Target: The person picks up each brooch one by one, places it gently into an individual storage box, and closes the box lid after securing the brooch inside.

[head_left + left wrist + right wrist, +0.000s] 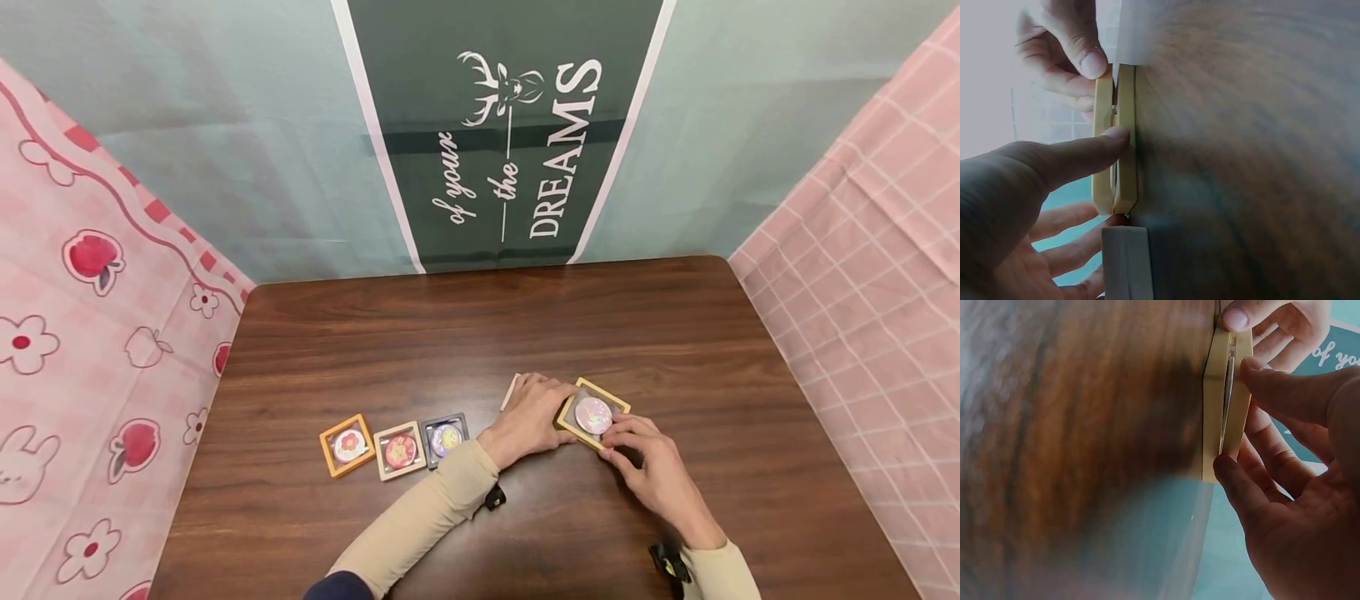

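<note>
A yellow square display frame (604, 394) lies turned on the table around a round pink badge (593, 415). My left hand (531, 418) holds its left corner, the thumb on the side of the frame in the left wrist view. At the lower right edge my right hand (654, 468) grips the frame, fingertips beside the badge. In the right wrist view, a narrow gap shows between the two halves of the frame's edge (1212, 406). A whitish frame (1127, 262) sits close by the left fingers, mostly covered by that hand in the head view.
To the left stand three more framed badges in a row: an orange frame (327, 450), a cream frame (381, 460) and a dark frame (427, 446). The brown wooden table (420, 333) meets a green cloth (300, 167) behind and pink cloths at both sides.
</note>
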`<state>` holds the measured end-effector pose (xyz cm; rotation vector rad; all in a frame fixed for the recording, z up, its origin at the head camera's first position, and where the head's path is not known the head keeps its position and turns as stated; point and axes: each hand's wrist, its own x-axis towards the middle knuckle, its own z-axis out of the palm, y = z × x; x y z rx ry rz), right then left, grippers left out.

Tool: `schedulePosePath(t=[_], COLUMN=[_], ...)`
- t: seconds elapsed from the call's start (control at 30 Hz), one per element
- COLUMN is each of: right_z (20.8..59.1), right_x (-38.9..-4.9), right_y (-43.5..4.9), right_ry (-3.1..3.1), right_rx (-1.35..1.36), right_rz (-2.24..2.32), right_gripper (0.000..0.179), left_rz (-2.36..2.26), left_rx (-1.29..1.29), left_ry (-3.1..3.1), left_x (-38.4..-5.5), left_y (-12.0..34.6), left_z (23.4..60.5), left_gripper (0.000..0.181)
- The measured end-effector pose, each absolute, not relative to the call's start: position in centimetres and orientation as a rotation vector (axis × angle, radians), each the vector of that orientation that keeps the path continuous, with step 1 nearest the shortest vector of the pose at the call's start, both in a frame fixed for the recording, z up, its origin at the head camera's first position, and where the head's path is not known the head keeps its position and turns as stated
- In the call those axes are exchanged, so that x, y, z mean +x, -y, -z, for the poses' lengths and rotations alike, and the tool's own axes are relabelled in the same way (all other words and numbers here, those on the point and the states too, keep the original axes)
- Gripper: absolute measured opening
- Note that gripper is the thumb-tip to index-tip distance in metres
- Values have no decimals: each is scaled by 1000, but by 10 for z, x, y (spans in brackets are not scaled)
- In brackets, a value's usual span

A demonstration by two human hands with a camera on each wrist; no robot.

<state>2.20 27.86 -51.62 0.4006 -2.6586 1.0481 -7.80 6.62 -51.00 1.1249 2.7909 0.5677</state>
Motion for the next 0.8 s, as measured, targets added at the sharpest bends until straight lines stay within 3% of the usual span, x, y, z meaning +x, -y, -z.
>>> schedulePosePath(t=[0.8], right_z=[517], right_x=[19], right_y=[-277], right_ry=[2642], right_rx=[438], right_rz=[-993], right_gripper=[32], left_rz=[-598], left_rx=[1083], left_ry=[-2709], left_x=[-84], left_y=[-66], left_z=[505], left_gripper=[66])
